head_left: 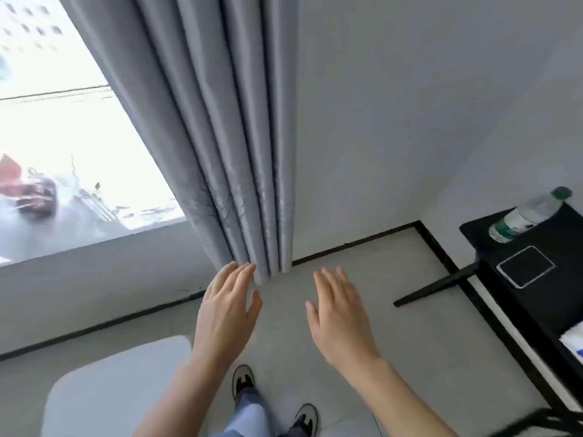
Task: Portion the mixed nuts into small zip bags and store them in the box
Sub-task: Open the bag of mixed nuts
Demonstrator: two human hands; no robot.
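Here, head view only. Left hand (225,305) and right hand (342,313) both raised in front, backs up, fingers straight and close together, thumbs out to the inner side, holding nothing. The 2 hands apart from each other, gap of floor (410,326) between them. Left fingertips (249,268) overlapping the lower hem of the grey pleated curtain (227,137) in the picture; contact cannot be told.

Nuts, zip bags and box: not visible anywhere in this view.

Bright window (56,127) at left, curtain drawn to its right edge, plain white wall behind. Pale round-cornered surface (116,389) at lower left, below the left forearm. 2 shoes (243,380) on the grey floor between the forearms, jeans legs above them.

Black bench (542,298) at right edge, 1 slanted leg showing. On it: clear water bottle (527,216) with green cap and green label near the far corner, phone (525,266) lying flat screen-up just beside the bottle, white item with blue print (575,340) cut off by the frame edge, too little seen to identify.
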